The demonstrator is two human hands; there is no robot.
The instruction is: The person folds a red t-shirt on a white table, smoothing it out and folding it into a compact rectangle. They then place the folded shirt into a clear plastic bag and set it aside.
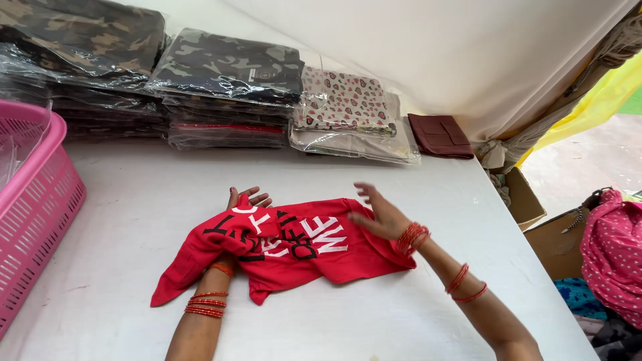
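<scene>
A red T-shirt [294, 251] lies crumpled in the middle of a white table [134, 214]. There is lots of bare table all around the shirt — in front of it, behind it, and on both sides. The table's right edge runs slanting past the shirt, and past that edge sit a cardboard box [528, 200] and a pink spotted bundle [612, 251].

The left hand [249, 199] lies under the shirt, palm up, with its fingers open and poking out past the shirt's far edge. The cloth hangs over the wrist. The right hand [378, 214] is over the shirt's right end, fingers spread wide, holding nothing; I cannot tell if it touches the cloth. Both arms wear red bangles.

The shirt has big white and black letters printed across it.

Behind the shirt, along the back of the table, are stacks of clothes in shiny clear bags — camouflage packs [227, 67], then a heart-pattern pack [344, 100]. A folded dark red cloth [440, 136] lies right of those. Left of the shirt stands a pink basket [33, 220].
</scene>
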